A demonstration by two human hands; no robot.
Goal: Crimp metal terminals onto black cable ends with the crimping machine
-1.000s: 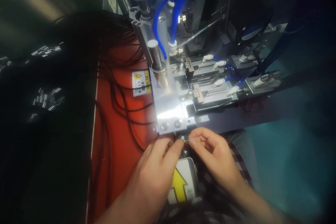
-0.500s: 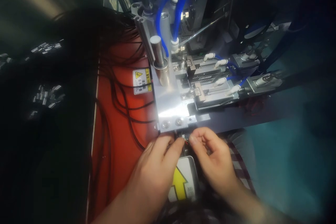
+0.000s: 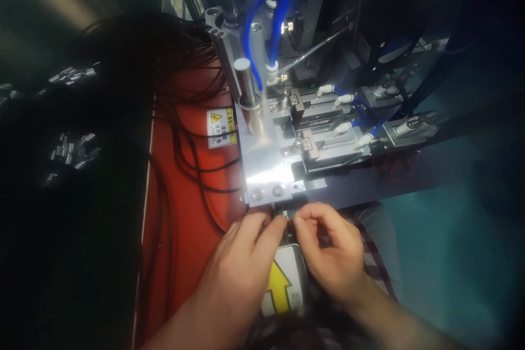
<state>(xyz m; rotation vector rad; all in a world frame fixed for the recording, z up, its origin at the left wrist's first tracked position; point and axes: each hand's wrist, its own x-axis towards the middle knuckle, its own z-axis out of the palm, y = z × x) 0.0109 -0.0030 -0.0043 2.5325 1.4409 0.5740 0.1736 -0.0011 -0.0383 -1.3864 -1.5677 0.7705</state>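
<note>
Just below the front edge of a shiny metal plate (image 3: 268, 167), my left hand (image 3: 246, 254) has its thumb and fingers pressed together near a small connector (image 3: 286, 213) with thin wires. Its fingertips partly hide what they grip. Close on the right, my right hand (image 3: 334, 249) is in a pinch, thumb against forefinger, beside the same small part and its reddish wires. What sits between those fingertips is too small to make out. Below the hands lies a white label with a yellow arrow (image 3: 279, 287).
Black cables cross the red surface (image 3: 188, 202) on the left, by a warning label (image 3: 221, 128). Blue air tubes (image 3: 281, 16) and a metal post (image 3: 246, 82) rise above the plate. Pneumatic slides (image 3: 336, 145) stand right. Small shiny pieces (image 3: 74, 150) lie far left.
My right hand has shifted slightly left, bringing its fingertips closer to those of my left hand. My left hand is almost unchanged.
</note>
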